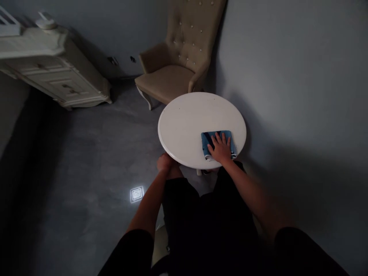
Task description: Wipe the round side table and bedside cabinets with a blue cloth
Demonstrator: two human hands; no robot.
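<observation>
My right hand (pixel 222 149) lies flat on a folded blue cloth (pixel 206 142), its fingers spread. The cloth has dark patterning and a whitish lower edge, and it rests near the front right rim of a round white table (pixel 184 126). Just below the table's front left edge is my left hand (pixel 164 161), by my knee. Its fingers are mostly hidden, so I cannot make out whether it grips anything.
Behind the table stands a tan armchair (pixel 169 78) with a buttoned back. A pale cabinet (pixel 71 82) is at the left, with a small white object (pixel 46 22) on top. A grey wall (pixel 301 96) rises close on the right. A bright square (pixel 137 194) shows on the floor.
</observation>
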